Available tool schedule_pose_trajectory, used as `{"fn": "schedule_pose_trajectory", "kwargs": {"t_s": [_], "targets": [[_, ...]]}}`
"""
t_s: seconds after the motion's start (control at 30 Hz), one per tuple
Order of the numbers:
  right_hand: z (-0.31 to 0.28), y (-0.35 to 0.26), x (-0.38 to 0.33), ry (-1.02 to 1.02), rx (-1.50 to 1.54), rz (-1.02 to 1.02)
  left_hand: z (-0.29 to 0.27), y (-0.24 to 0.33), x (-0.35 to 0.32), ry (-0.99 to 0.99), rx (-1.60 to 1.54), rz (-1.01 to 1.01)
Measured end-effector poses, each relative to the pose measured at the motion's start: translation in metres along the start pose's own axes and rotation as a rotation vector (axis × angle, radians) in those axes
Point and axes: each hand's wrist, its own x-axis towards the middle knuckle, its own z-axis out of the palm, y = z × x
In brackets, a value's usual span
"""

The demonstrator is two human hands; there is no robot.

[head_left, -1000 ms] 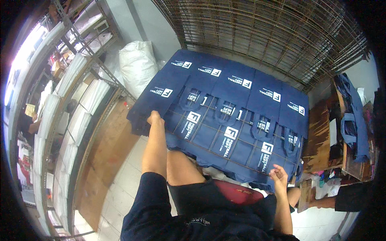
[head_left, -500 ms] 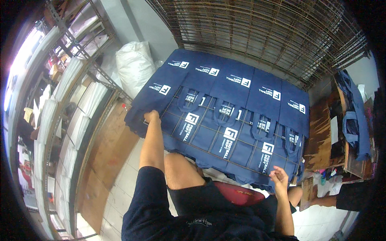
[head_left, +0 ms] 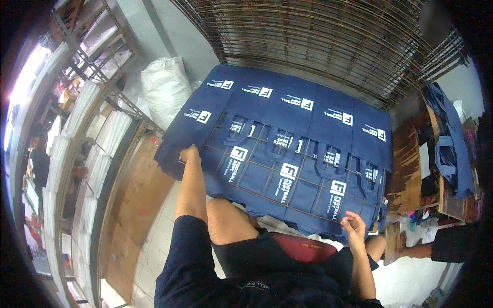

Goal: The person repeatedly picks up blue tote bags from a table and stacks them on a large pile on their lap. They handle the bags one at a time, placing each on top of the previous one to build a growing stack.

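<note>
Navy fabric bags (head_left: pixel 308 77) with white print lie in overlapping rows on a wire rack (head_left: pixel 257 194), above more navy bags. Their loop handles hang over the wires toward me. At the rack's near left corner, my left hand (head_left: pixel 190 154) is closed around its edge; bag fabric partly hides the fingertips. My right hand (head_left: pixel 354 226) is by the near right edge, its fingers loosely curled and apart, with nothing visible in them. Whether it touches the rack, I cannot tell.
Stacked wire racks (head_left: pixel 318 36) lean upright behind the bags. Shelving (head_left: pixel 92 154) with white stacks stands left, near a white sack (head_left: pixel 167 84). On the right, a wooden stand (head_left: pixel 405 164) has navy bags (head_left: pixel 449 149) hanging beside it. Another person's dark-clothed limb (head_left: pixel 452 246) reaches in at right.
The view has shifted slightly, so the rack appears a little further left. My right fingers have curled somewhat. A person now shows behind the left shelving, and a dark blur at top right.
</note>
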Motion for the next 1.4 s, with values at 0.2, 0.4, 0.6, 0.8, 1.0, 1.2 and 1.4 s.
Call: {"fn": "schedule_pose_trajectory", "kwargs": {"t_s": [0.2, 0.4, 0.6, 0.8, 1.0, 1.2, 1.4], "targets": [[-0.007, 0.005, -0.004, 0.009, 0.042, -0.013, -0.015, 0.027, -0.041, -0.037, -0.437, -0.224], [-0.039, -0.018, -0.002, 0.026, -0.005, -0.261, -0.071, 0.004, -0.186, -0.468, -0.579, 0.196], [-0.157, -0.116, 0.002, 0.689, -0.105, -0.717, -0.135, -0.086, -0.357, -1.135, -0.205, -0.005], [-0.332, -0.191, 0.019, 1.081, 0.356, -0.630, -0.143, -0.173, -0.384, -1.490, 0.364, -0.081], [-0.406, -0.186, 0.088, 1.280, -0.853, -0.353, -0.136, -0.165, -0.368, -1.294, 0.276, -0.130], [-0.413, -0.207, 0.126, 1.004, -1.153, -0.318, -0.142, -0.165, -0.380, -1.287, 0.248, -0.096], [-0.419, -0.219, 0.143, 0.800, -1.312, -0.152, -0.141, -0.165, -0.390, -1.240, 0.335, -0.009]]}}
